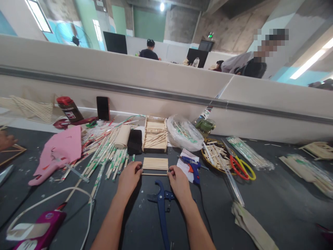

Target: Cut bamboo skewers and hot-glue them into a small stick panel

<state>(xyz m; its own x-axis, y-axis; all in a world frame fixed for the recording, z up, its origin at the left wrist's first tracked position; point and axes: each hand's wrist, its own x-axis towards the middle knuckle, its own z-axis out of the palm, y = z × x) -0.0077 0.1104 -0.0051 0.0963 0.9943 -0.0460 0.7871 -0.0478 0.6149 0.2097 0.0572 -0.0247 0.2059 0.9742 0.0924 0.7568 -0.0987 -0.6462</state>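
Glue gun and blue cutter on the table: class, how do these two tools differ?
The glue gun lies right of the right hand, partly on white paper; the blue cutter lies between both forearms on bare table. The glue gun is stubby, the cutter long-handled. Both are blue and unheld.

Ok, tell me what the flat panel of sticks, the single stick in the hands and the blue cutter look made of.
Stick panel: pale raw wood or bamboo, matte, lines between sticks showing. Single stick, between left hand and right hand: apparently the same. Blue cutter: blue, slightly glossy, painted metal or plastic.

The sticks [155, 163] were pale, matt wood; the cutter [161, 205] glossy blue plastic; the worktop [273, 194] dark and matt.
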